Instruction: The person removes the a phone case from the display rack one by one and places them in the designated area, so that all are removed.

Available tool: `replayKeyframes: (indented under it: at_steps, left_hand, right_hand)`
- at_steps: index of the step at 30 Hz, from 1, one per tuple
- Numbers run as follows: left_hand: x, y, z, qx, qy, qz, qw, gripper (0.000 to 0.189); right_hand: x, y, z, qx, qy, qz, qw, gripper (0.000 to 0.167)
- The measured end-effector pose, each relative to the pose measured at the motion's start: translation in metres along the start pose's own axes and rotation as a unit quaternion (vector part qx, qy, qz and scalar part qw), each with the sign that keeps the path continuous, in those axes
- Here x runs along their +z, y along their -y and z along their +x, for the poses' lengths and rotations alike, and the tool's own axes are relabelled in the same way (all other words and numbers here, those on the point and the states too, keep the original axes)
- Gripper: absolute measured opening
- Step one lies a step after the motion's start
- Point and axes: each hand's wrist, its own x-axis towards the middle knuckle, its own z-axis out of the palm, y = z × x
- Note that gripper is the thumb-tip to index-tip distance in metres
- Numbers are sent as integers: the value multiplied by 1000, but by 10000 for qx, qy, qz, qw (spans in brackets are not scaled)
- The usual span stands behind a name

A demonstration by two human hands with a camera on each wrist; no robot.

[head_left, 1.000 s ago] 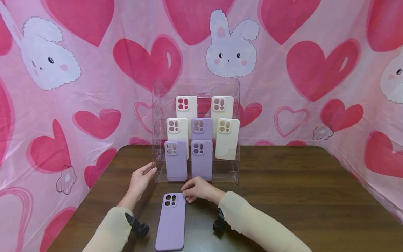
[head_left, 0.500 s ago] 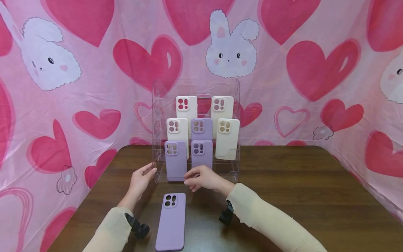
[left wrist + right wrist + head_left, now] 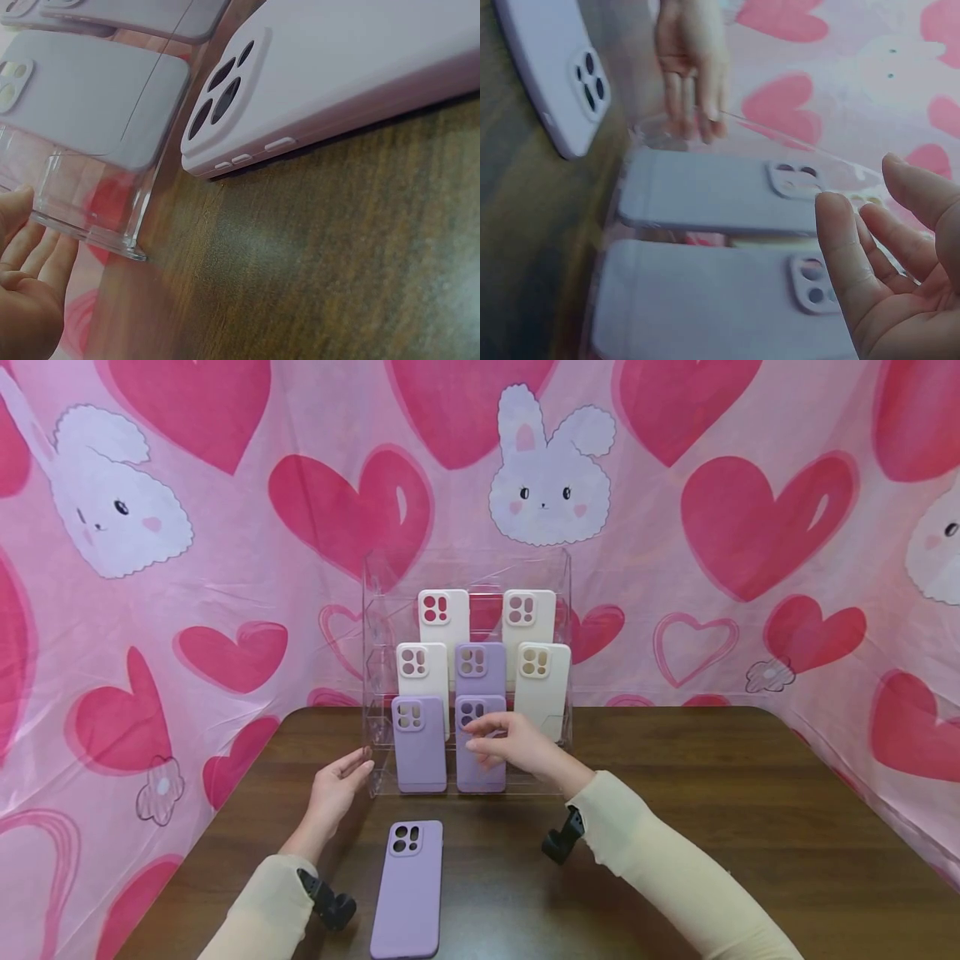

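Right hand (image 3: 517,745) rises empty before clear rack (image 3: 542,783), leaving lilac phone case (image 3: 407,902) free below; left hand (image 3: 333,789), apart, extends fingers beside rack.

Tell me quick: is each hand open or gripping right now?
Left hand: open, at the side of the clear rack.
Right hand: open, holding nothing, in front of a purple case.

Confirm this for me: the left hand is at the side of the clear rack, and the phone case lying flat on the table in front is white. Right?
Not quite: the phone case lying flat on the table is purple, as the head view shows. The left hand is at the side of the clear rack, as you said.
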Motion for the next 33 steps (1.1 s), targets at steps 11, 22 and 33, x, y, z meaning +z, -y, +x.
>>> replayKeyframes:
  at_steps: [11, 22, 33]
  left_hand:
    - [-1, -2, -2, 6, 15, -88, 10000, 45]
    - [0, -3, -2, 9, 19, -38, 10000, 45]
    - [0, -4, -2, -13, 21, -73, 10000, 45]
  right_hand:
    - [-25, 15, -2, -104, -494, 192, 9985, 40]
    - [-39, 4, 3, 4, -1043, 356, 9939, 44]
    - [-41, -6, 7, 102, -1231, 381, 9916, 44]
